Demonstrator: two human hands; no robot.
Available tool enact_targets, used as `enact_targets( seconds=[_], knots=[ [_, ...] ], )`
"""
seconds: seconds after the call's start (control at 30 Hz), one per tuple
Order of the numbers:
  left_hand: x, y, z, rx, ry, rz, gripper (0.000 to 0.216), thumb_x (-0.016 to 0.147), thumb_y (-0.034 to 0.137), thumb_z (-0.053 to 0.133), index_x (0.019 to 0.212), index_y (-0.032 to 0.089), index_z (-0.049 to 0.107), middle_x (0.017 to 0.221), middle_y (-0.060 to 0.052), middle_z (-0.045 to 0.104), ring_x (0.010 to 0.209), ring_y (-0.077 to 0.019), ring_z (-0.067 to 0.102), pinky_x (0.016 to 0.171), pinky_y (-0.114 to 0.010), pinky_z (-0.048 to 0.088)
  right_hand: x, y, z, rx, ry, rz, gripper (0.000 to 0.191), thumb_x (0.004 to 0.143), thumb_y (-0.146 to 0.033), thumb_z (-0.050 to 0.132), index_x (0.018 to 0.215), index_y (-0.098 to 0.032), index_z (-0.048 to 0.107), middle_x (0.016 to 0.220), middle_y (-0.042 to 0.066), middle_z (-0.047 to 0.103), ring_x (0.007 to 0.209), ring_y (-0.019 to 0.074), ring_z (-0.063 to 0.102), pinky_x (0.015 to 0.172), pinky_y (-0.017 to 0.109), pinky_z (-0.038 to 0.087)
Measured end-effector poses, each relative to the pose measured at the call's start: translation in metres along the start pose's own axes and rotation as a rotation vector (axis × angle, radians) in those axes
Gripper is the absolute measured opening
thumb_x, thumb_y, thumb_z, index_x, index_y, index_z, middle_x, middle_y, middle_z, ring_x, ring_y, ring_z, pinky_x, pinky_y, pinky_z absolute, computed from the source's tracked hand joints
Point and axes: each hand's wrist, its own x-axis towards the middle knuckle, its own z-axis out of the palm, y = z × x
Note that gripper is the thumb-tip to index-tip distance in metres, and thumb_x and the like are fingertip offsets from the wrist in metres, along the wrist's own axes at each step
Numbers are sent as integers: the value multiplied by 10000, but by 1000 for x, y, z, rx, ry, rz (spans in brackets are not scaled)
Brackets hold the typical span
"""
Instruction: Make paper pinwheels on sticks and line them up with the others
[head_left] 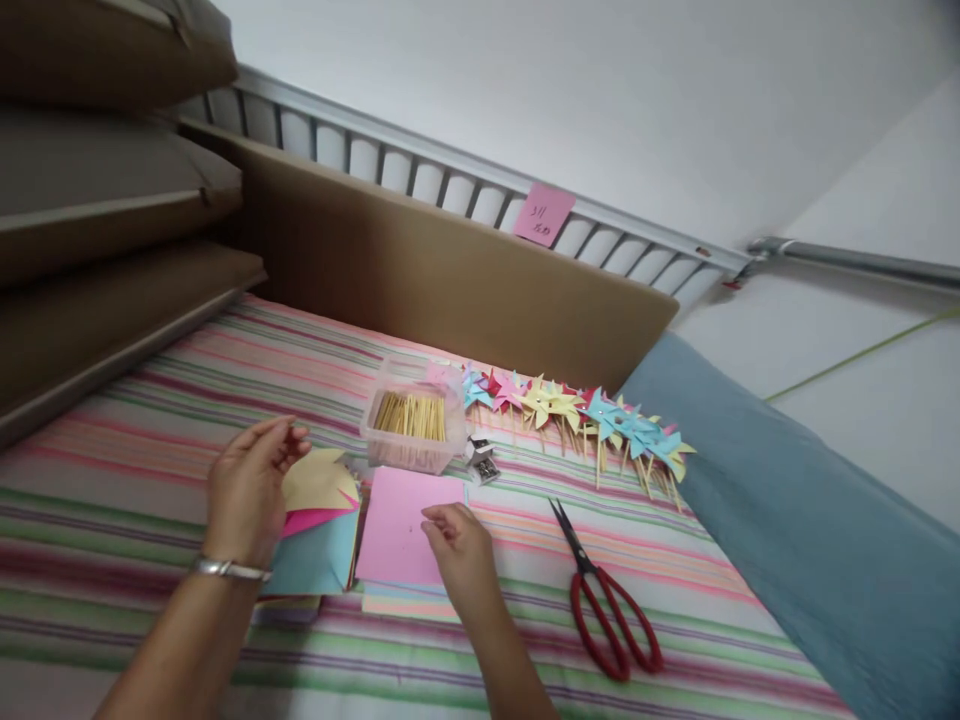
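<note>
My left hand (250, 485), with a bracelet at the wrist, is raised at the edge of a stack of coloured paper. Its fingers are curled in, and what they hold, if anything, is too small to make out. That stack shows yellow paper (319, 482) with cut corners over pink and light blue sheets (311, 556). Over a second pile topped by a pink square sheet (391, 525), my right hand (461, 552) has thumb and fingers pinched together. Small dark specks lie on the pink sheet beside the fingertips; whether the pinch holds something cannot be seen.
Behind the paper stands a clear plastic box (409, 456) of thin wooden sticks (412, 415). Beside it is a small open box of metal pieces (484, 466). Red-handled scissors (589, 572) lie at right, and several paper pinwheels (555, 402) are rowed before a cardboard panel (450, 285).
</note>
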Motion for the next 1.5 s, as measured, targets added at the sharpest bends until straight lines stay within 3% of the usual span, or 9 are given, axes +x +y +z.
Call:
enact_targets(
  seconds=[0.1, 0.23, 0.37, 0.77, 1.0, 1.23, 1.3, 1.37, 1.5],
  knots=[
    [0, 1, -7, 426, -168, -3, 248, 625, 327, 710, 815, 175, 663, 749, -26, 685, 672, -178, 630, 619, -290, 500, -2, 1, 6, -10, -35, -48, 146, 747, -183, 579, 822, -210, 701, 823, 38, 659, 795, 179, 623, 708, 267, 492],
    [6, 3, -27, 1038, -569, 295, 337, 658, 283, 657, 990, 224, 660, 1024, -69, 685, 969, -270, 605, 862, -401, 453, 2, 2, 6, -16, -46, -77, 141, 768, -168, 560, 816, -202, 688, 816, 33, 654, 788, 172, 617, 705, 263, 480],
    [6, -1, -43, 1321, -761, 431, 440, 669, 239, 625, 1109, 247, 619, 1214, -78, 619, 1162, -288, 504, 1004, -442, 338, 4, 2, 7, -20, -59, -90, 130, 779, -185, 561, 815, -197, 685, 801, 33, 653, 767, 171, 614, 696, 263, 468],
    [-3, -10, -35, 1451, -768, 386, 381, 711, 142, 510, 1063, 194, 646, 1151, -114, 660, 1079, -266, 579, 967, -411, 378, 3, 3, 2, -11, -39, -106, 140, 786, -183, 552, 818, -193, 688, 786, 35, 660, 751, 170, 623, 674, 249, 474],
    [5, -11, -35, 1428, -776, 444, 300, 831, 247, 437, 973, 204, 697, 1088, -99, 692, 1017, -243, 609, 979, -390, 357, 4, 4, 2, -16, -48, -120, 141, 800, -186, 543, 833, -188, 681, 791, 37, 650, 756, 171, 616, 681, 255, 467],
    [-10, 28, -27, 1105, -380, 647, 283, 844, 305, 471, 975, 174, 685, 1060, -110, 679, 1013, -244, 581, 954, -365, 380, -11, -6, -23, 6, 30, -164, 159, 825, -222, 521, 843, -177, 672, 821, 59, 638, 779, 190, 599, 701, 277, 455],
    [-27, 50, -21, 929, -290, 535, 244, 819, 317, 527, 964, 198, 684, 1029, -81, 686, 992, -233, 589, 927, -335, 397, -23, -11, -34, 53, 57, -147, 157, 816, -250, 539, 832, -178, 677, 818, 62, 641, 777, 197, 596, 699, 280, 454],
    [-47, 69, -16, 697, -257, 261, 212, 769, 343, 602, 906, 209, 693, 926, -55, 711, 901, -223, 617, 824, -302, 450, -37, -20, -43, 133, 57, -83, 165, 802, -288, 567, 829, -174, 682, 818, 67, 649, 778, 207, 599, 703, 289, 456],
    [-87, 89, -16, 328, -366, -318, 238, 687, 369, 690, 803, 161, 697, 707, -52, 708, 640, -189, 614, 563, -259, 459, -68, -57, -54, 404, -38, 130, 297, 784, -409, 603, 925, -156, 670, 889, 93, 676, 817, 226, 615, 708, 311, 477]
  ],
)
